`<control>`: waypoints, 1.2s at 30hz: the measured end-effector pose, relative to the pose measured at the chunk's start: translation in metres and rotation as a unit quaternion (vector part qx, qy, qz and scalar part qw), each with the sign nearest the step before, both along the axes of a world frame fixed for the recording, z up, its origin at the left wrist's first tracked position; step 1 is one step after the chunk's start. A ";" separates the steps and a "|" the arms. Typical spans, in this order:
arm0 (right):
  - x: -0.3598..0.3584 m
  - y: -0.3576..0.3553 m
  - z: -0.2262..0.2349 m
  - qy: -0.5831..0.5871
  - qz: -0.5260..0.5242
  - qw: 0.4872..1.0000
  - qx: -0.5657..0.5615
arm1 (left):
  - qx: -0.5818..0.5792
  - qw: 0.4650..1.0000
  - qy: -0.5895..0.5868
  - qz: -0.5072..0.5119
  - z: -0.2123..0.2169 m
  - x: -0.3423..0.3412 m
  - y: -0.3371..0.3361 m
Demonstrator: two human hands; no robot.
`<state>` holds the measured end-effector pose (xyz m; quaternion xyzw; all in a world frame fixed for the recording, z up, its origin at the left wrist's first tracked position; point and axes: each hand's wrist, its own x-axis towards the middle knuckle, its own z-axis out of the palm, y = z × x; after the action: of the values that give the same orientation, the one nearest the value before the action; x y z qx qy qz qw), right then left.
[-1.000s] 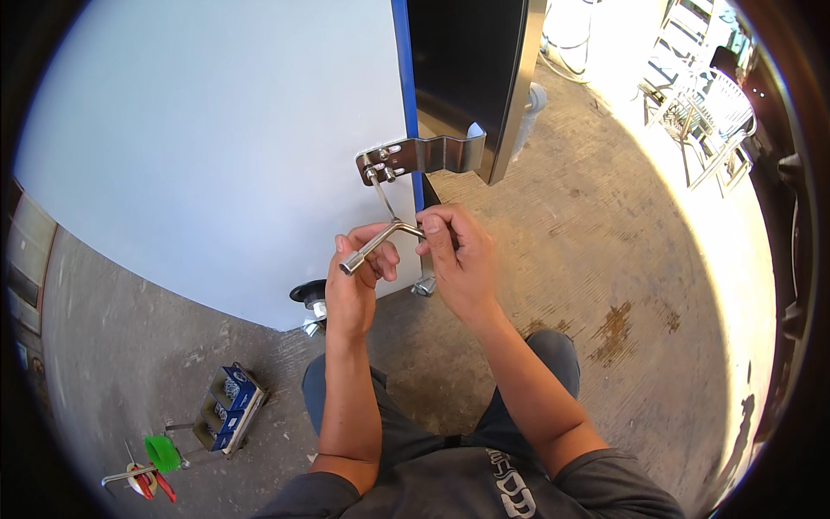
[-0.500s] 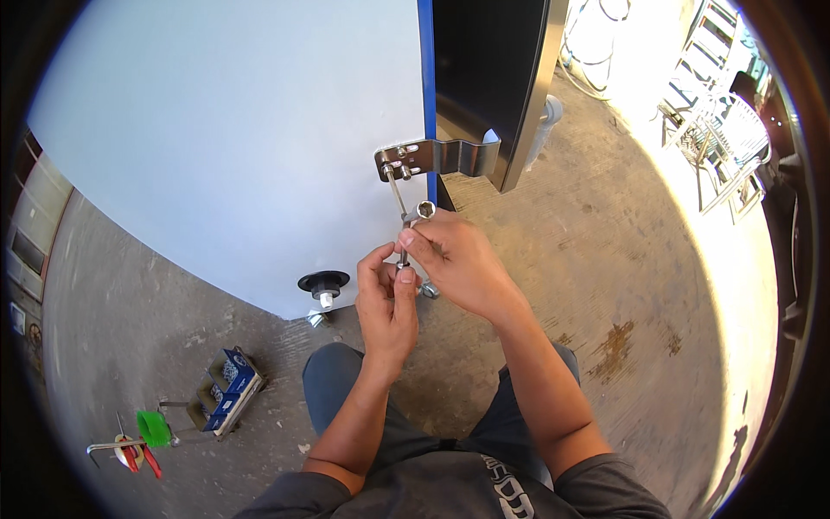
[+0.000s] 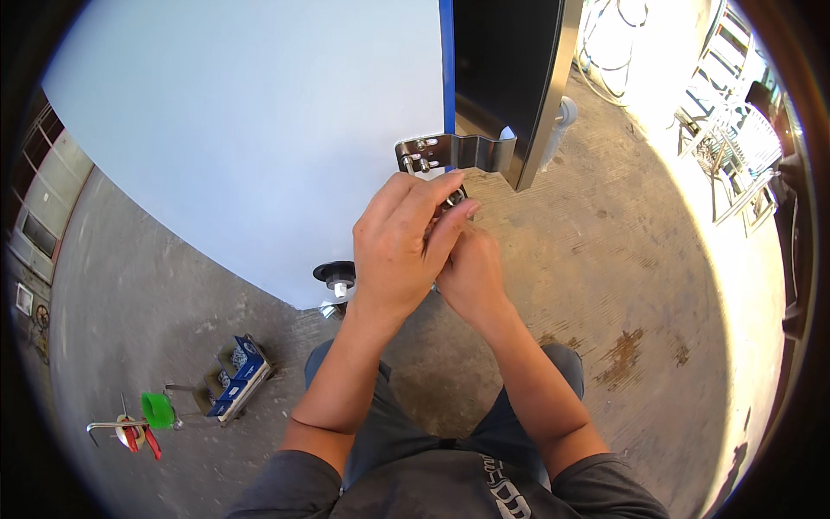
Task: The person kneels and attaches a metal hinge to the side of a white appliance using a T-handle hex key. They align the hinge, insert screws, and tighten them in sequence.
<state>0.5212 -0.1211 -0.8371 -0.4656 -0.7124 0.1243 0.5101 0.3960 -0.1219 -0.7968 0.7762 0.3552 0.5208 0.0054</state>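
Note:
A bent metal bracket (image 3: 471, 153) is bolted to the right edge of a white panel (image 3: 259, 130). My left hand (image 3: 393, 238) is closed around a socket wrench (image 3: 456, 199) just below the bracket, its thumb and forefinger at the hollow socket end. Under it, my right hand (image 3: 474, 268) is also closed on the wrench; its fingertips are mostly hidden behind the left hand. Close above the left knuckles, a bolt (image 3: 409, 163) sits at the bracket's lower left corner. Whether the wrench's far end is seated on it is hidden.
A black door-like panel (image 3: 501, 78) stands beyond the bracket. Below the white panel is a black round fitting (image 3: 334, 273) with a white tip. On the floor at left lie a blue compartment tray (image 3: 246, 381) of small fasteners, a green coil (image 3: 156, 411) and a red-handled tool (image 3: 152, 443).
My left hand has moved up from the wrench's lower part to its socket end, over my right hand. The right hand has shifted slightly right and down. The whole view has shifted a little.

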 end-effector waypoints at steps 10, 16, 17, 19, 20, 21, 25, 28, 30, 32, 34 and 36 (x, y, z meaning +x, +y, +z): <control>0.012 0.007 0.031 0.140 0.024 0.980 -0.140 | -0.327 0.822 -0.461 -0.072 -0.082 0.014 -0.033; 0.016 -0.002 0.021 0.058 -0.061 0.967 0.239 | -0.148 0.901 -0.408 -0.010 -0.041 0.004 -0.024; 0.018 -0.003 0.017 0.033 -0.033 0.983 0.178 | -0.133 0.921 -0.367 0.010 -0.031 0.007 -0.020; 0.016 -0.006 0.005 0.053 0.000 0.997 0.050 | -0.083 0.974 -0.208 0.034 -0.013 0.016 -0.010; 0.014 -0.006 0.001 0.075 0.023 0.996 0.031 | -0.046 0.991 -0.122 0.024 -0.007 0.021 -0.002; 0.013 -0.006 -0.003 0.099 0.027 0.994 0.022 | -0.010 0.999 -0.035 0.015 -0.003 0.025 0.003; 0.012 0.001 -0.002 0.172 0.082 0.979 -0.072 | 0.075 0.994 -0.077 0.035 -0.015 0.024 0.005; 0.016 0.007 0.011 0.213 0.110 0.958 -0.159 | 0.006 0.978 -0.156 0.139 -0.041 0.009 -0.017; 0.015 0.007 0.019 0.199 0.094 0.959 -0.176 | -0.206 0.939 -0.255 0.107 -0.057 0.007 -0.031; 0.014 0.004 0.024 0.219 0.041 0.964 -0.143 | -0.249 0.900 -0.355 0.039 -0.065 0.004 -0.039; 0.014 0.002 0.023 0.225 -0.035 0.973 -0.048 | -0.236 0.882 -0.408 0.007 -0.061 0.003 -0.040; 0.016 0.002 0.018 0.219 -0.065 0.973 0.035 | -0.189 0.916 -0.351 0.053 -0.048 0.003 -0.033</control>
<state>0.5371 -0.1190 -0.8189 -0.4542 -0.5557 0.1643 0.6767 0.3986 -0.1544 -0.8447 0.5079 0.4629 0.6827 0.2484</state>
